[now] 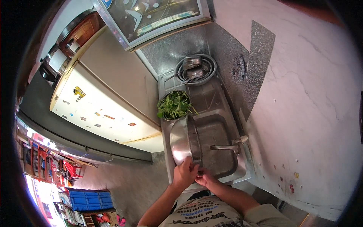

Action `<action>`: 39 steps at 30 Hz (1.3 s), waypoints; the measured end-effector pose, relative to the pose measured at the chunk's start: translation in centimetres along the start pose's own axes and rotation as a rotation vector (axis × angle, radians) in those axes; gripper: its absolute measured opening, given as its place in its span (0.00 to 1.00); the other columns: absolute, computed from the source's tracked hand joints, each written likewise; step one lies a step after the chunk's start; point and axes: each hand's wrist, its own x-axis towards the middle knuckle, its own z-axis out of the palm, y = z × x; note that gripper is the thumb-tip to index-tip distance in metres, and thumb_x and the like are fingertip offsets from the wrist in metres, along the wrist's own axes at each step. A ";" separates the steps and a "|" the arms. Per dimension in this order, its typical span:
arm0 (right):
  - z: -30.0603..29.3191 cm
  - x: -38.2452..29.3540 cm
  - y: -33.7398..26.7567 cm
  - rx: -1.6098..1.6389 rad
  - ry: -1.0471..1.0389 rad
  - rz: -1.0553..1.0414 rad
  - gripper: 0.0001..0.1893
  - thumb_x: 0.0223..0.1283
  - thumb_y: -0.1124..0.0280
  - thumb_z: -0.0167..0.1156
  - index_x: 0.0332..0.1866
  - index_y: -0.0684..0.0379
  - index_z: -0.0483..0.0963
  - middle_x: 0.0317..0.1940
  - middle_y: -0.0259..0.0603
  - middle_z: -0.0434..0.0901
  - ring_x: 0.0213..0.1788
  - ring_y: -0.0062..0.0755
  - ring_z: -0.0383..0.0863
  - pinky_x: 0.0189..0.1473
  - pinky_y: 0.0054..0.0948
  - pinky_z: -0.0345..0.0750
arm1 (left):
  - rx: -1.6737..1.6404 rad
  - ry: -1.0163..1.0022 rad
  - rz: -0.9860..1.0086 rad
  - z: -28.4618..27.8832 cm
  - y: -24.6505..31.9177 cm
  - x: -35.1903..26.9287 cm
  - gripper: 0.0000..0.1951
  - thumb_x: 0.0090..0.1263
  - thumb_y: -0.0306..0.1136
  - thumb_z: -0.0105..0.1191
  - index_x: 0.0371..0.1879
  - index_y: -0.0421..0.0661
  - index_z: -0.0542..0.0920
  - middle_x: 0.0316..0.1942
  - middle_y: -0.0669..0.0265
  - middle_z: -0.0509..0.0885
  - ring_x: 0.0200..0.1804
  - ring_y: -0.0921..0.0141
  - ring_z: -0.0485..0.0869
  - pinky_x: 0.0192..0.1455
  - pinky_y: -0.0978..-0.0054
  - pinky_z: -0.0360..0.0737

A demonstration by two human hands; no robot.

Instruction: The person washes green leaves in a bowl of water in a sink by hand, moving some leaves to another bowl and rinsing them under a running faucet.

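A wide stainless steel basin [180, 139] stands tilted on its side at the left part of the metal sink [218, 136]. My left hand [185, 171] grips the near end of its rim. Close beside it, my right hand [203, 178] is at the same end, blurred and partly covered, so whether it holds the rim does not show. Just beyond the basin, leafy green vegetables [175, 104] fill a round container on the sink's ledge. The faucet [224, 147] reaches over the sink from the right.
Nested metal bowls [210, 66] with smaller metalware stand at the far end of the drainboard [204, 92]. A white refrigerator [107, 105] borders the sink on the left, a wall [300, 113] on the right. A glass-fronted cabinet [158, 17] hangs beyond.
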 end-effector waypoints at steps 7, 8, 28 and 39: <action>3.4 -0.2 2.3 -0.170 -0.063 -0.072 0.05 0.63 0.73 0.54 0.33 0.62 0.72 0.24 0.33 0.72 0.21 0.24 0.69 0.28 0.24 0.72 | 0.049 0.012 0.205 -2.3 1.1 -1.4 0.14 0.64 0.31 0.66 0.32 0.44 0.71 0.23 0.58 0.80 0.27 0.53 0.82 0.27 0.60 0.77; 3.3 -0.1 2.2 -0.154 0.023 -0.076 0.05 0.63 0.73 0.54 0.33 0.62 0.72 0.24 0.33 0.72 0.21 0.24 0.69 0.28 0.24 0.72 | 0.056 0.021 0.193 -2.3 0.6 -1.7 0.14 0.64 0.31 0.66 0.31 0.44 0.71 0.23 0.58 0.79 0.26 0.53 0.82 0.27 0.60 0.77; -2.3 -8.7 -8.8 -0.774 0.352 -0.500 0.11 0.64 0.62 0.65 0.47 0.55 0.78 0.38 0.36 0.81 0.38 0.31 0.80 0.43 0.37 0.80 | -1.344 0.003 -1.146 9.9 -21.0 -6.5 0.15 0.61 0.22 0.61 0.48 0.37 0.80 0.44 0.56 0.84 0.42 0.57 0.86 0.42 0.59 0.84; 1.1 -14.1 -16.6 -0.086 -0.101 -0.285 0.19 0.70 0.53 0.56 0.41 0.60 0.81 0.35 0.42 0.84 0.34 0.37 0.84 0.42 0.40 0.81 | -1.161 0.069 -1.133 10.2 -19.5 -5.6 0.14 0.59 0.20 0.59 0.46 0.32 0.81 0.39 0.55 0.84 0.37 0.57 0.87 0.37 0.59 0.86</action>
